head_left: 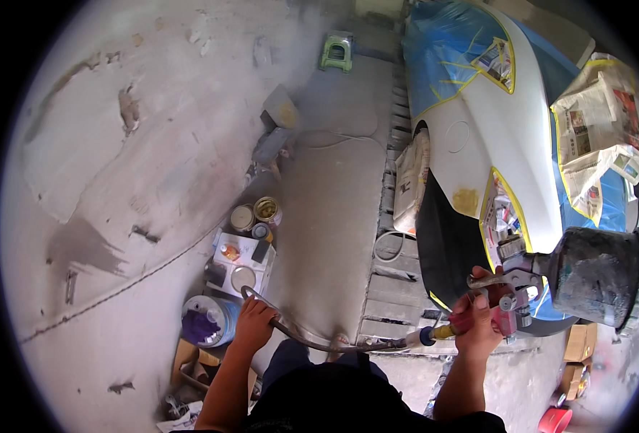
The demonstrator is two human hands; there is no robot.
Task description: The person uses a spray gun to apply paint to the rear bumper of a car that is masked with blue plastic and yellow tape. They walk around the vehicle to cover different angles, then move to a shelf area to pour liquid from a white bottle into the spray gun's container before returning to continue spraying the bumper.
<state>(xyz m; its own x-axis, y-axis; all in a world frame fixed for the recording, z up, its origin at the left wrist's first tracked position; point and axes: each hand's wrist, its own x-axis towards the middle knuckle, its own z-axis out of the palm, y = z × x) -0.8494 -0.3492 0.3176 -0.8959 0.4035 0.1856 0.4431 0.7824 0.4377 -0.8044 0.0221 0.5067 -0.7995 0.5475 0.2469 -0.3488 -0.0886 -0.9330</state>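
My right hand point(478, 328) is closed around the reddish grip of a spray gun point(508, 280), with fingers near its trigger. A dark, paint-stained cup point(597, 278) is attached to the gun and points right. From the gun's handle an air hose point(348, 348) runs left in a sagging curve. My left hand point(255, 325) is wrapped around this hose near its bend. Beyond the gun lies a white car body panel point(503, 123) with a tan patch, edged with yellow tape. The gun's front end overlaps the panel's lower end in view; I cannot tell the gap.
Blue plastic sheeting point(438, 47) and newspaper point(597, 126) cover parts of the car. A dark tyre point(449, 245) sits below the panel. Left of the walkway point(330, 238) stand cans point(267, 209), a white box point(233, 274) and a bucket point(225, 317). A green stool point(336, 53) is far ahead.
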